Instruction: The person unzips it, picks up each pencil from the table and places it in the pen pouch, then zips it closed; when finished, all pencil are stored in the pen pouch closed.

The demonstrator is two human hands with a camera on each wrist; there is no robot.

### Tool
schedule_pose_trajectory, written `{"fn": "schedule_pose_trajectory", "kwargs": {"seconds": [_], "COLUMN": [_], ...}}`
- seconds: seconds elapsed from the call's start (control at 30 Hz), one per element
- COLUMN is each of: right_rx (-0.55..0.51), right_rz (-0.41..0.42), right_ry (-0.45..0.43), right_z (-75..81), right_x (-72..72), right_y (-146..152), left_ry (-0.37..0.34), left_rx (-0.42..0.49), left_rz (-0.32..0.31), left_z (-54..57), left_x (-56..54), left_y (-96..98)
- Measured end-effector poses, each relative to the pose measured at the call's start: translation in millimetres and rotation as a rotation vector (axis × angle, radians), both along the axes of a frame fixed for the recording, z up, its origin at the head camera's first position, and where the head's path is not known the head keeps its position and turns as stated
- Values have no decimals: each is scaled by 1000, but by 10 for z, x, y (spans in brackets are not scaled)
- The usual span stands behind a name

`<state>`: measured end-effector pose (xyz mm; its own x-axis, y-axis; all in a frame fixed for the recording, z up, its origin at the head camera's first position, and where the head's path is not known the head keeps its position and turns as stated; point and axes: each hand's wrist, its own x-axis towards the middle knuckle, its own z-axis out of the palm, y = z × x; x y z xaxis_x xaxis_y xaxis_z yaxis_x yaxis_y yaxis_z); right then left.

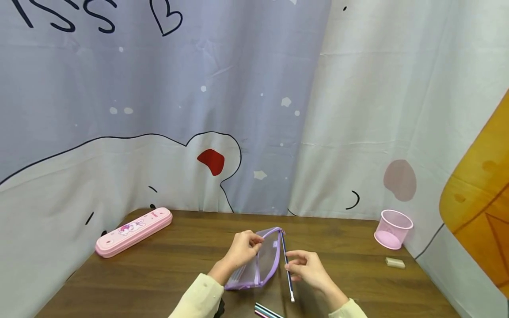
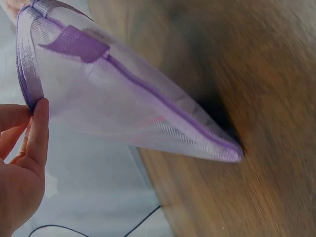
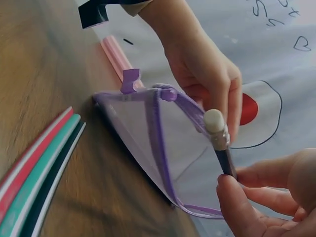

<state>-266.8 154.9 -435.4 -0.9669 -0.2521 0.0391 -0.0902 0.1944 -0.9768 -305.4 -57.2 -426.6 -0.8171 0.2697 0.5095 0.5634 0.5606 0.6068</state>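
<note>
My left hand (image 1: 243, 251) pinches the zippered edge of a see-through mesh pencil pouch (image 1: 260, 265) with purple trim, which stands tilted on the table with its mouth spread. In the left wrist view, finger and thumb of that hand (image 2: 24, 153) grip the purple rim. Between the thumb and fingers of my right hand (image 1: 308, 269) is a dark blue pencil (image 1: 287, 265), its white eraser (image 3: 214, 121) end pointing toward me. The pencil's far end overlaps the pouch's opening in the head view. Several striped pencils (image 1: 267, 311) lie at the table's near edge.
A pink pencil case (image 1: 134, 232) with a rabbit picture lies at the back left of the wooden table (image 1: 191, 234). At the right stands a pink cup (image 1: 393, 229), with a small whitish eraser block (image 1: 395, 263) in front of it. A printed curtain (image 1: 254, 110) hangs behind.
</note>
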Motion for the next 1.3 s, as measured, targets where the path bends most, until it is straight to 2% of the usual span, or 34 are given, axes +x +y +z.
{"fn": "schedule_pose_trajectory", "kwargs": {"seconds": [0.2,0.47,0.73,0.93,1.3], "right_rx": [-45,-110,-113,-58,19], "right_rz": [-32,-129,-165,-155,-52], "right_ry": [-42,-83,-76,-55,15], "right_z": [-39,-117,-132,-148,-59], "right_x": [-88,-203,-226,-217,-164], "right_y": [-111,-252,-371,-392,-339], "left_ry": [-8,-21,-47,-50,-38], "left_rx": [5,0,28,37,26], "left_rz": [-16,-32,-53,-57,-51], "left_z": [4,-10,2,12,2], "left_x": [1,26,50,55,40], "left_y": [81,135,195,217,201]}}
